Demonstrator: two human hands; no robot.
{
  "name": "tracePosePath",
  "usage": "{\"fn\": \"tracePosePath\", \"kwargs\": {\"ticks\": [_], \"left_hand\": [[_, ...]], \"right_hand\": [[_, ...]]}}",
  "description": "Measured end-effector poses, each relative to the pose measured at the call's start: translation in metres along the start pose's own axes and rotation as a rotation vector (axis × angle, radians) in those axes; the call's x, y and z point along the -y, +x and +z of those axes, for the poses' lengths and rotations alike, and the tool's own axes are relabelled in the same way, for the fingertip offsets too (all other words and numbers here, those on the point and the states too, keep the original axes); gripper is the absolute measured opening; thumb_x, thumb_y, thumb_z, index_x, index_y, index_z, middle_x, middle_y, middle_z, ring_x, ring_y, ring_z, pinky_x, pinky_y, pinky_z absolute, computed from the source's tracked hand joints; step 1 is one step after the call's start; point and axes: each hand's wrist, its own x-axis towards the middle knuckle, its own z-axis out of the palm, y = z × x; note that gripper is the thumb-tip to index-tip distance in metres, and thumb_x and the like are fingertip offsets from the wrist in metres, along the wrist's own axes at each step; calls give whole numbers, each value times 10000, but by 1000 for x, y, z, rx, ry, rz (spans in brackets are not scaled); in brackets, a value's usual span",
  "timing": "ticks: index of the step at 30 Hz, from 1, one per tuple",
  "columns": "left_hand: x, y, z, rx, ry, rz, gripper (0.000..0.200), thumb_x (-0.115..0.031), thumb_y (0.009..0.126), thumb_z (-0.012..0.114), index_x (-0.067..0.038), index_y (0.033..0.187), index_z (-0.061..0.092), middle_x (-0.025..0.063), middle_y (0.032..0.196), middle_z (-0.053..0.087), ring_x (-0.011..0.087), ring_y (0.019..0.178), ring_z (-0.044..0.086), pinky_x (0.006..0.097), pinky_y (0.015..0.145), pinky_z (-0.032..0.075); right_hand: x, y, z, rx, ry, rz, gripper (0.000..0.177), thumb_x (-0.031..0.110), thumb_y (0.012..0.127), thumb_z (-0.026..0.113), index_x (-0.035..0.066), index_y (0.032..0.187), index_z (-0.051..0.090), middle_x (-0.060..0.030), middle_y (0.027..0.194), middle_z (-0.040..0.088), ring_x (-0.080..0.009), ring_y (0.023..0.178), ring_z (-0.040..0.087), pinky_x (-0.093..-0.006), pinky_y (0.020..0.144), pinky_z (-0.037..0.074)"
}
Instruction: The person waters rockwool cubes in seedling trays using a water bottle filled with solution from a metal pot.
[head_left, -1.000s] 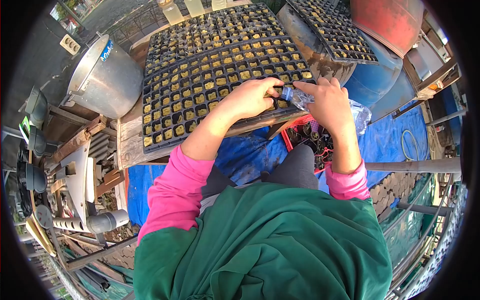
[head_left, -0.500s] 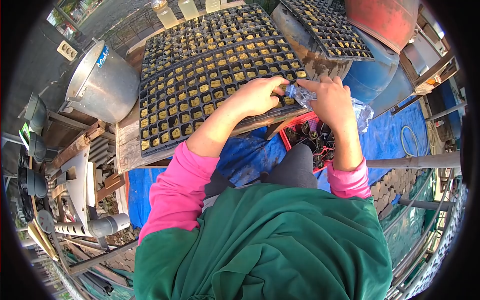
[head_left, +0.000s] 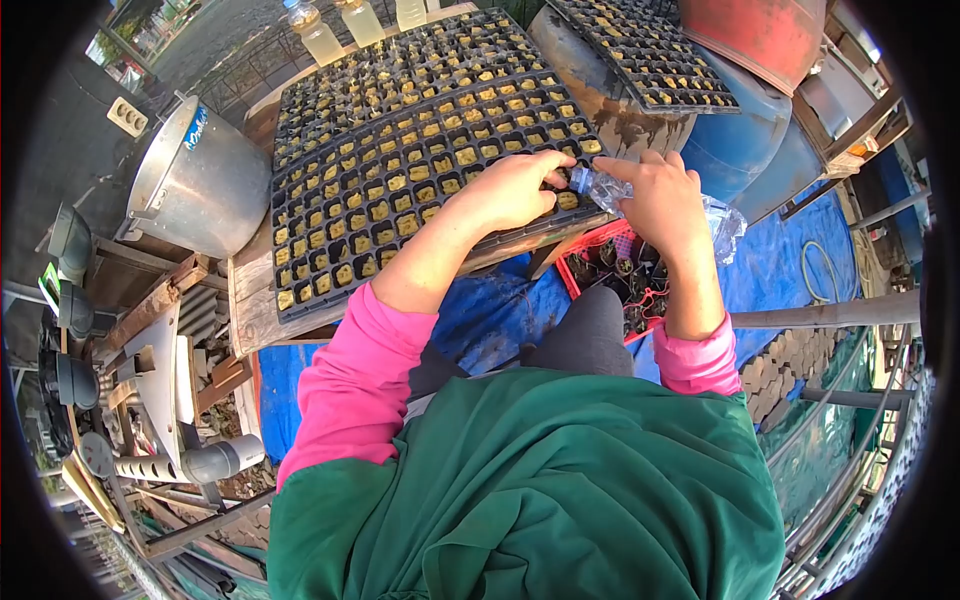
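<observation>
"Where's the bottle (head_left: 606, 191)?"
"At two o'clock, wrapped in the right hand (head_left: 660, 200), neck (head_left: 581, 180) toward ten o'clock, presumably to hold its end over the tray (head_left: 320, 303)"
"And the left hand (head_left: 515, 192)?"
"Curled beside the neck; can't tell whether it pinches anything"

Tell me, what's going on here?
A person holds a clear bottle in the right hand, its blue end at the tray's near edge. The left hand is beside that end; whether it touches the bottle is hard to tell. Yellowish plugs sit in rows in the tray.
</observation>
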Motion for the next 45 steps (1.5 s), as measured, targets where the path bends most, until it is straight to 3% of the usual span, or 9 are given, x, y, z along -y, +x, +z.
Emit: {"fn": "tracePosePath", "kwargs": {"ticks": [8, 15, 17, 27, 29, 30, 33, 35, 45], "left_hand": [[-2, 1, 1, -1, 8, -13, 572, -27, 835, 590, -86, 1395, 492, 149, 1198, 677, 252, 1005, 670, 359, 886, 514], [-1, 1, 1, -6, 21, 2, 567, -36, 841, 599, -89, 1395, 493, 151, 1215, 667, 262, 1029, 660, 361, 892, 510], [-2, 2, 1, -1, 26, 7, 564, -36, 845, 600, -87, 1396, 492, 152, 1219, 666, 263, 1030, 659, 361, 892, 510], [-8, 7, 5, 1, 30, 32, 552, -44, 858, 615, -86, 1395, 491, 143, 1210, 674, 284, 1063, 658, 372, 908, 509], [-9, 7, 5, -1, 40, 33, 555, -47, 859, 618, -87, 1397, 489, 145, 1209, 674, 289, 1064, 657, 373, 909, 508], [-9, 7, 5, -11, 38, 27, 557, -49, 859, 620, -88, 1398, 487, 146, 1210, 673, 291, 1064, 657, 372, 911, 508], [-14, 5, 4, -9, 32, 10, 559, -50, 861, 619, -88, 1401, 483, 146, 1214, 672, 293, 1068, 656, 370, 916, 506], [-14, 5, 4, 4, 28, 2, 559, -48, 862, 618, -87, 1403, 482, 145, 1216, 671, 293, 1074, 655, 369, 919, 505], [-9, 13, 10, 6, 8, 18, 550, -43, 879, 608, -88, 1410, 474, 148, 1256, 657, 283, 1115, 646, 370, 937, 501]], "right_hand": [[0, 2, 2, -1, -31, -40, 553, 104, 722, 747, 326, 1225, 690, -95, 1038, 650, -317, 1035, 587, -449, 854, 477], [1, 0, 3, -7, -10, -21, 552, 100, 722, 745, 326, 1222, 691, -93, 1049, 647, -315, 1031, 589, -452, 851, 480], [-2, 0, 3, -3, 5, -12, 455, 117, 788, 665, 318, 1193, 708, -90, 1051, 658, -312, 1044, 595, -467, 862, 475], [-9, -1, 0, -22, 2, 9, 443, 91, 809, 604, 314, 1174, 720, -95, 1042, 662, -315, 1002, 600, -466, 836, 469], [-9, 1, 4, 2, -62, -21, 536, 115, 732, 748, 328, 1221, 693, -90, 1026, 649, -306, 1024, 585, -445, 843, 478], [-8, 1, 4, 1, -62, -22, 536, 115, 732, 748, 328, 1221, 693, -90, 1026, 649, -306, 1024, 585, -445, 843, 478], [-7, 0, 4, -12, -57, -25, 533, 103, 729, 732, 330, 1210, 698, -87, 1033, 649, -307, 1021, 585, -441, 840, 475], [-8, -1, 5, -31, -48, -19, 437, 85, 826, 576, 318, 1165, 724, -94, 1034, 659, -303, 1004, 598, -463, 835, 464], [-17, -3, -5, -15, -27, 33, 446, 106, 798, 646, 324, 1182, 712, -86, 1066, 665, -308, 1040, 602, -467, 844, 472]]}}
